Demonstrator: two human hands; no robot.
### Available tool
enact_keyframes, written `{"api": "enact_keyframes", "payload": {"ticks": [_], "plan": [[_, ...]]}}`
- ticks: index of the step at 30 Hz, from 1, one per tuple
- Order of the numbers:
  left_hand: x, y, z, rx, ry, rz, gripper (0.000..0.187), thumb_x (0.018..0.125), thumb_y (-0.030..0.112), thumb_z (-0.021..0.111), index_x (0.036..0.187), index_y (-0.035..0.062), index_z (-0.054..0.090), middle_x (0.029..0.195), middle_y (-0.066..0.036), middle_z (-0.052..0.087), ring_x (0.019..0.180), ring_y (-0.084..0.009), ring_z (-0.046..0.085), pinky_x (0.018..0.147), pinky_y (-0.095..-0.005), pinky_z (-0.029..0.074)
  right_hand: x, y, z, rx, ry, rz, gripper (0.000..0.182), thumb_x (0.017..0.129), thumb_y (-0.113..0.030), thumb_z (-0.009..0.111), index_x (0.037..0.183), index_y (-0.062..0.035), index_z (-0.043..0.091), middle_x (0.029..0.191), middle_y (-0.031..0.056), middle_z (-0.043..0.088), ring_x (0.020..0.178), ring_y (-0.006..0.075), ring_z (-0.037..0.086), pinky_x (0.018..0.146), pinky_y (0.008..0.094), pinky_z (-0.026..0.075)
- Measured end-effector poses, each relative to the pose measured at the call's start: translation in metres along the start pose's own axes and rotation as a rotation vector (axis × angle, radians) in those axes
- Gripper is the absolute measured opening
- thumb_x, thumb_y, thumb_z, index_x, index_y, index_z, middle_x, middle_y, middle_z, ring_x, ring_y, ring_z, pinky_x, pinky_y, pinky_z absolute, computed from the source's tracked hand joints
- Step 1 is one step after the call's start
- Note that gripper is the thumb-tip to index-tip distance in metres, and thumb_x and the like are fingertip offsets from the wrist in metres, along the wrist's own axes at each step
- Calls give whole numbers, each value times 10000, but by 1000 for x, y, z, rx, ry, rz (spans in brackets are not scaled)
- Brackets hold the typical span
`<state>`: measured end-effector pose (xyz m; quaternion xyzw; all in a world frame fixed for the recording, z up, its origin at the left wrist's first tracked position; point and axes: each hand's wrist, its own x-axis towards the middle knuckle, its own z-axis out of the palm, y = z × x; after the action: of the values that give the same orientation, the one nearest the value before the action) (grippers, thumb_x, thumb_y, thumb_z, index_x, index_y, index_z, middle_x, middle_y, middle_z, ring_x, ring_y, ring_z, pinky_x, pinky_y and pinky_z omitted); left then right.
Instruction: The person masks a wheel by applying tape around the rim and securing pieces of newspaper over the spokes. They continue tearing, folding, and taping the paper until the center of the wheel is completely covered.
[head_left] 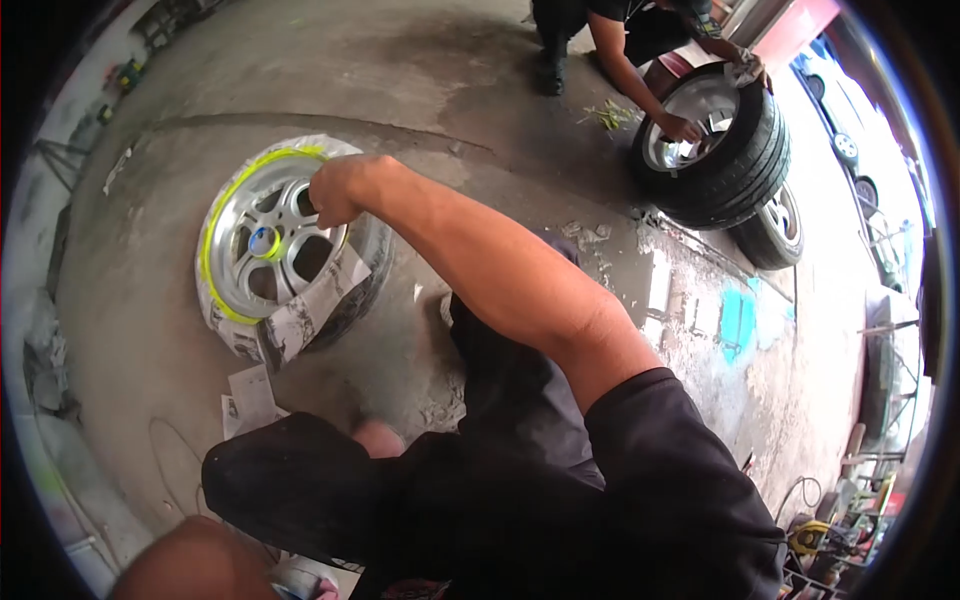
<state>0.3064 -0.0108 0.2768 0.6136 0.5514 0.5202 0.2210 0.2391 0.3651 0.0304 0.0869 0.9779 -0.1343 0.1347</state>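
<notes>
My right hand [338,190] reaches to the upper right edge of a silver spoked wheel rim [292,222]. Its fingers are curled closed; what they hold, if anything, is hidden. A bright yellow-green band [208,240] runs along the rim's edge, and a blue and yellow-green ring [264,242] marks the hub. Printed paper [318,312] covers part of the tire around the rim. My left hand does not show; only blurred bare skin, perhaps of the left arm, appears at the bottom left.
At the upper right a co-worker [625,60] crouches with hands on another tire [735,165]. A further wheel [778,228] lies behind it. Wet floor with a turquoise patch [738,322] is at right. Loose paper [252,398] lies near my knee; tools [810,537] stand at lower right.
</notes>
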Motion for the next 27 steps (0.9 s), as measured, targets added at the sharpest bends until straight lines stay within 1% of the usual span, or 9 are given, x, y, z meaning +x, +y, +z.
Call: {"api": "enact_keyframes", "payload": {"ticks": [5,7,10,11,13,16,20,22,27], "plan": [[25,-10,-2,-106,-89,-125,392,1128,321,524,1320,-16,582,1390,-193,574,1251,-388,534,1107,-511,442,-23,25,1,-1,11,54,439,974,-464,766,1240,-128,860,1230,144,835,1201,362,776,1029,481,607],[34,-16,-2,-125,-111,-167,355,1118,304,543,1294,-2,582,1355,-181,576,1215,-372,534,1081,-499,445,-8,34,-1,-94,-150,-4,470,962,-455,784,1262,-100,850,1264,153,828,1214,363,775,1044,481,603],[49,-26,4,-166,-154,-214,301,1102,278,570,1254,19,581,1304,-163,579,1162,-349,534,1042,-482,449,-6,45,0,-7,-133,68,487,945,-431,802,1278,-79,844,1288,162,822,1216,367,775,1050,482,598],[53,-28,4,-179,-167,-230,283,1097,270,579,1241,26,581,1287,-158,580,1144,-341,533,1030,-476,451,4,48,7,23,-111,105,462,927,-400,819,1275,-98,850,1278,151,828,1210,360,779,1049,479,599],[62,-29,3,-211,-205,-260,249,1087,253,597,1215,40,580,1253,-146,583,1108,-326,533,1004,-465,454,35,47,15,1,-195,207,501,885,-383,896,1351,-213,833,1355,50,818,1246,275,782,1037,480,617],[79,-29,1,-240,-271,-289,201,1072,227,624,1175,61,580,1202,-128,586,1055,-302,533,965,-448,458,65,45,22,39,-294,189,516,912,-419,891,1387,-234,814,1444,36,780,1328,290,746,1100,499,589],[93,-29,-2,-255,-311,-292,150,1051,193,660,1122,89,579,1133,-104,590,984,-271,532,913,-425,464,66,39,19,55,-262,156,483,936,-403,860,1383,-226,814,1454,34,776,1333,290,743,1103,494,586],[97,-34,-5,-281,-331,-292,136,1041,177,679,1095,103,578,1099,-92,593,948,-256,532,888,-414,467,57,38,12,19,-173,148,459,949,-388,839,1376,-222,815,1415,37,796,1305,275,756,1089,501,592],[116,-35,-21,-368,-458,-286,147,1016,134,724,1029,138,577,1013,-63,598,859,-217,531,823,-385,474,62,47,12,23,-161,158,436,918,-372,856,1318,-199,841,1363,73,813,1258,272,773,1046,470,613]]}}
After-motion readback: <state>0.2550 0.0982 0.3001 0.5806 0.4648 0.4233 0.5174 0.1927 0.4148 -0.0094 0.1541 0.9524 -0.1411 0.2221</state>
